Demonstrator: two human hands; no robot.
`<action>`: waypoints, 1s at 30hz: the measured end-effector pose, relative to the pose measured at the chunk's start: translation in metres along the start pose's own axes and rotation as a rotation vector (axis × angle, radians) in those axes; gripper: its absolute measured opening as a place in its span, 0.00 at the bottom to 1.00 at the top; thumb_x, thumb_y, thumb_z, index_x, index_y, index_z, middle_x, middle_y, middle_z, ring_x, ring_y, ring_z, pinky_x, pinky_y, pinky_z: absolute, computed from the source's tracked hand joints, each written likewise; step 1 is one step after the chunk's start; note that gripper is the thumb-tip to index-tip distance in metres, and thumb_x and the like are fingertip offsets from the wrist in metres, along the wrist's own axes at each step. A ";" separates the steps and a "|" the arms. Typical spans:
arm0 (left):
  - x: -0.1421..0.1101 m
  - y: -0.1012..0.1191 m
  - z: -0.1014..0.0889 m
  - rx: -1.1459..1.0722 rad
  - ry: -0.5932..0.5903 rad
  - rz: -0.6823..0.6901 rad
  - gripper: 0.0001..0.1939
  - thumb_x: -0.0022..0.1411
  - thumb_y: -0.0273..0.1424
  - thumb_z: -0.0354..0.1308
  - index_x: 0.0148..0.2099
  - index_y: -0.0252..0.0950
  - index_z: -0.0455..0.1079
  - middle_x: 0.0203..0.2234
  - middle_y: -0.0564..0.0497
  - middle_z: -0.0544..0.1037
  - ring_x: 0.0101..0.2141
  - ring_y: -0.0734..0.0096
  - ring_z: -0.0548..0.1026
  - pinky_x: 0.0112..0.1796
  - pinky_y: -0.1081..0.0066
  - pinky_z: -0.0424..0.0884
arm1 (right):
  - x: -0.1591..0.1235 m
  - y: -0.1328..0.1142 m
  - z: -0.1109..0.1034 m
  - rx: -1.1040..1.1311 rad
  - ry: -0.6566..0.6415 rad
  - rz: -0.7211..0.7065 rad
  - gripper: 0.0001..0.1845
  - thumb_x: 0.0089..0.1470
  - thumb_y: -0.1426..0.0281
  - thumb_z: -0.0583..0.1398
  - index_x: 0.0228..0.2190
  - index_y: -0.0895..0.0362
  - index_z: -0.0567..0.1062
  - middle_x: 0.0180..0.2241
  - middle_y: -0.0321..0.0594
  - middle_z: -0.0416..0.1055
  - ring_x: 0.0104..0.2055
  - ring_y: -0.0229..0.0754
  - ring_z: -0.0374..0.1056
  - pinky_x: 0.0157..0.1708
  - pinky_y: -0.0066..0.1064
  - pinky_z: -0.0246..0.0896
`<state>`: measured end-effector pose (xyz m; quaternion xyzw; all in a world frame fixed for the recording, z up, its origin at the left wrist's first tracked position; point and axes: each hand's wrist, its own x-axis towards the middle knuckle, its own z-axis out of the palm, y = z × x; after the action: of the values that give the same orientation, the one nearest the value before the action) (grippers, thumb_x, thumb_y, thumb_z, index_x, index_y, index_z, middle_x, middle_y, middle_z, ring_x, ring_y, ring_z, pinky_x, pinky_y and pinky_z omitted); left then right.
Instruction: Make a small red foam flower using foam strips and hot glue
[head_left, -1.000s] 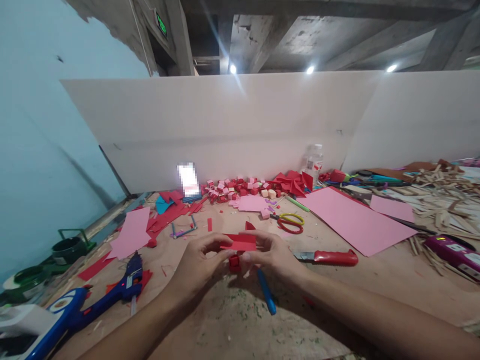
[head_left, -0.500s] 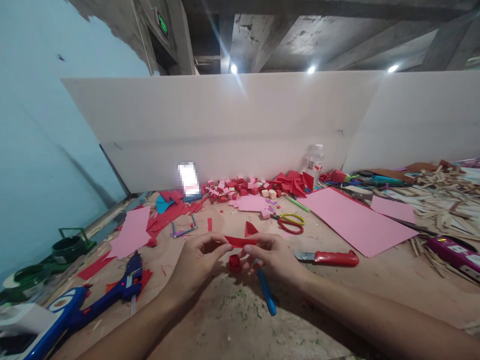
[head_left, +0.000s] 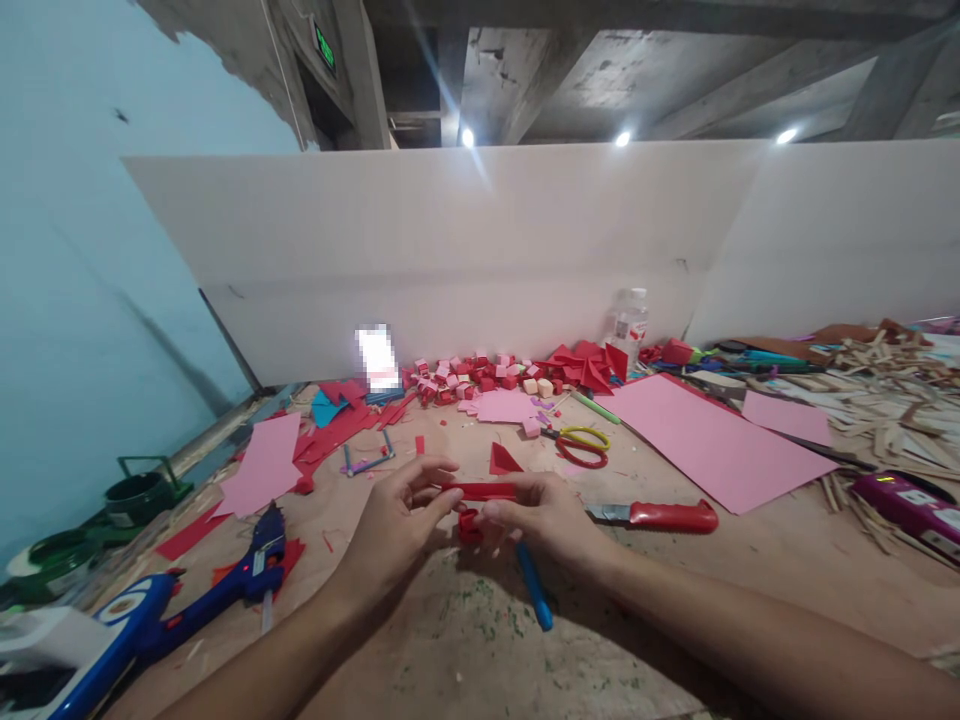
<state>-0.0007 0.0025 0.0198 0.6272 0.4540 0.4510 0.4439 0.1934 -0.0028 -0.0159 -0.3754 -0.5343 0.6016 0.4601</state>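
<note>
A narrow red paper strip (head_left: 484,491) stretches between my two hands above the table. My left hand (head_left: 409,505) pinches its left end between thumb and fingers. At the right end, my right hand (head_left: 544,510) grips the strip with thumb and index finger. Just below the strip sits a small red paper cube (head_left: 469,525), partly hidden by the right fingers. A blue pen (head_left: 533,588) lies under my right hand, its upper end covered. Beyond the strip is a red paper triangle (head_left: 505,459).
Scissors (head_left: 581,445) and a red-handled knife (head_left: 667,516) lie to the right, near a large pink sheet (head_left: 720,440). A blue glue gun (head_left: 247,570) rests at left. Small red and pink cubes (head_left: 487,375) are heaped at the back beside a bottle (head_left: 631,318).
The strip has turned to show a thinner, straighter edge between my fingers. Both hands stay in nearly the same place.
</note>
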 end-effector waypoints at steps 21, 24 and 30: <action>0.004 -0.016 -0.003 0.000 -0.220 -0.113 0.20 0.65 0.39 0.60 0.24 0.33 0.71 0.18 0.52 0.73 0.18 0.73 0.69 0.20 0.74 0.65 | 0.002 -0.004 -0.005 0.014 -0.070 0.020 0.26 0.48 0.50 0.71 0.31 0.62 0.82 0.30 0.46 0.81 0.28 0.41 0.75 0.31 0.31 0.69; 0.003 -0.016 -0.003 -0.003 -0.235 -0.111 0.19 0.64 0.39 0.60 0.24 0.32 0.71 0.18 0.52 0.73 0.18 0.75 0.68 0.20 0.75 0.64 | 0.003 -0.003 -0.005 0.028 -0.087 0.041 0.24 0.48 0.51 0.71 0.31 0.62 0.82 0.30 0.47 0.81 0.28 0.40 0.75 0.30 0.30 0.68; 0.003 -0.013 -0.004 -0.107 -0.284 -0.091 0.16 0.65 0.38 0.61 0.30 0.32 0.76 0.20 0.51 0.74 0.20 0.76 0.69 0.21 0.77 0.64 | 0.000 -0.002 -0.005 0.061 -0.085 0.048 0.24 0.48 0.52 0.71 0.33 0.62 0.83 0.29 0.46 0.80 0.27 0.40 0.75 0.30 0.31 0.69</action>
<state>-0.0064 0.0086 0.0084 0.6387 0.3901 0.3607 0.5565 0.1982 -0.0009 -0.0149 -0.3478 -0.5255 0.6440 0.4338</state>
